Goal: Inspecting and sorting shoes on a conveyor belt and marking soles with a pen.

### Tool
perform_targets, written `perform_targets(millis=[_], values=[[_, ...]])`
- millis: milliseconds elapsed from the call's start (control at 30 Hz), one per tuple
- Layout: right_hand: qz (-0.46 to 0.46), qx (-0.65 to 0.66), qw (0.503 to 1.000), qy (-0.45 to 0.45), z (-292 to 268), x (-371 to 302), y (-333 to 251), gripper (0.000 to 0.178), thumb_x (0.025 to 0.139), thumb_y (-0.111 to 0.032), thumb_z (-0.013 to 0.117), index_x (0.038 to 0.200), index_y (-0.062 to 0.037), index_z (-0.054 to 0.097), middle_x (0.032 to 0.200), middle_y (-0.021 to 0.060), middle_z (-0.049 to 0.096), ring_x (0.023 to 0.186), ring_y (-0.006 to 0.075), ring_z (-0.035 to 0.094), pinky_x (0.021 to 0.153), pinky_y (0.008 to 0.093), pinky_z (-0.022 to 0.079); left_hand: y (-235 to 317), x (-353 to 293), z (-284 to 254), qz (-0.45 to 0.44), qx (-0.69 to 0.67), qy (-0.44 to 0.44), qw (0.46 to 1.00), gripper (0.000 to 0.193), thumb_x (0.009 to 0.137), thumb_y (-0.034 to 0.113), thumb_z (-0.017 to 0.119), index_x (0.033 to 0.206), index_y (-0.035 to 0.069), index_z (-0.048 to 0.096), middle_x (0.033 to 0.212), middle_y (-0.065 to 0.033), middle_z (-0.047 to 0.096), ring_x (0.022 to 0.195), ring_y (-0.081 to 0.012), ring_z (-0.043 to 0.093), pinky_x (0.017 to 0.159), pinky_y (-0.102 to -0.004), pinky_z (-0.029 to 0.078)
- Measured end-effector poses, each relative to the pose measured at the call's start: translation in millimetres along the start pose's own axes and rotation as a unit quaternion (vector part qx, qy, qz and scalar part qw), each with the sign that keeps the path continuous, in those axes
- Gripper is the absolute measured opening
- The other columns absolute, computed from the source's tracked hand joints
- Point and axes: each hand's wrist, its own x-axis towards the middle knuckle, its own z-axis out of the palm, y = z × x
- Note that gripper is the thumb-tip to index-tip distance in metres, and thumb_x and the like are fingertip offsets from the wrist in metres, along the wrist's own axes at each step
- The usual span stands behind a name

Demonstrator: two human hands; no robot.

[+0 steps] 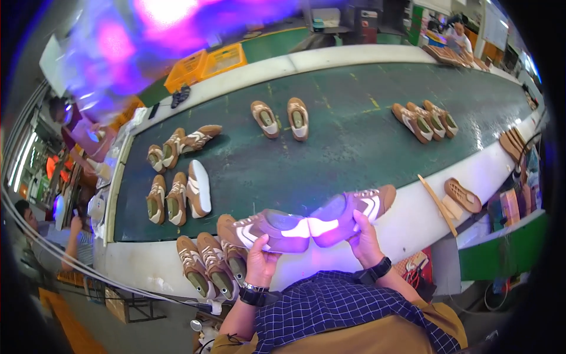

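Note:
My left hand (261,262) is closed round a brown and white sneaker (265,230), its toe pointing left. In my right hand (366,243) is a matching sneaker (354,215), toe to the right. The white heels of the two shoes meet, or nearly meet, in front of my apron, above the white near ledge. A purple-pink glare tints both heels and soles. Just left of my left hand, several brown sneakers (203,259) stand side by side on the ledge, one partly hidden behind the held shoe.
The green conveyor belt (247,171) carries more sneakers: a group at left, one lying on its side (198,187), a pair (298,119) at centre and three (424,121) at right. A wooden strip (437,205) and brown shoe upper (463,196) rest on the right ledge. Yellow crates (224,61) stand beyond; people sit farther off.

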Motion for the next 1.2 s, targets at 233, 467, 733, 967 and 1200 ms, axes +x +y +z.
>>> perform_targets(millis=[233,467,733,967,1200], values=[[0.078,0.01,0.995,-0.065,-22,-10,22,0.048,0.092,-0.033,0.046,0.129,-0.0028,0.045,0.125,0.0112,0.053,0.116,0.024,0.051,0.101,0.0381,0.04,-3,12,-28,-0.071,-0.028,-0.017,0.997,0.044,0.084,0.021,0.055,0.125,0.005,0.048,0.117,-0.0096,0.058,0.108,-0.0259,0.056,0.097,-0.0424,0.043],[0.146,-0.031,0.985,-0.081,-43,-1,30,0.062,0.087,-0.047,0.036,0.125,0.0009,0.046,0.108,0.0193,0.06,0.093,0.0302,0.062,0.081,0.0408,0.052,115,109,-45,0.133,-0.024,-0.019,0.991,0.048,0.095,0.034,0.04,0.126,-0.002,0.045,0.116,-0.0181,0.057,0.107,-0.031,0.057,0.09,-0.0431,0.048],[0.18,-0.054,0.979,-0.073,-64,1,31,0.063,0.085,-0.048,0.035,0.12,0.0024,0.049,0.098,0.0197,0.062,0.084,0.0316,0.062,0.074,0.0419,0.051,100,21,-2,0.276,0.207,0.16,0.925,0.061,0.092,0.019,0.05,0.142,-0.003,0.024,0.139,-0.0153,0.037,0.121,-0.0204,0.043,0.102,-0.0321,0.034],[0.087,-0.031,0.962,-0.257,6,55,-14,0.067,0.075,-0.046,0.058,0.129,-0.0096,0.045,0.115,0.0128,0.058,0.09,0.0276,0.063,0.062,0.0423,0.055,90,-5,-100,0.326,0.307,0.21,0.869,0.061,0.08,0.012,0.066,0.132,-0.004,0.039,0.125,-0.017,0.049,0.114,-0.0208,0.049,0.091,-0.0317,0.043],[0.065,-0.122,0.977,-0.161,142,203,-83,0.058,0.083,-0.043,0.056,0.123,-0.0026,0.043,0.108,0.0187,0.057,0.093,0.0316,0.059,0.076,0.0458,0.053,93,-63,-116,0.373,0.252,0.232,0.863,0.047,0.079,0.015,0.066,0.119,-0.004,0.05,0.115,-0.0154,0.055,0.108,-0.0203,0.051,0.092,-0.0303,0.041]])
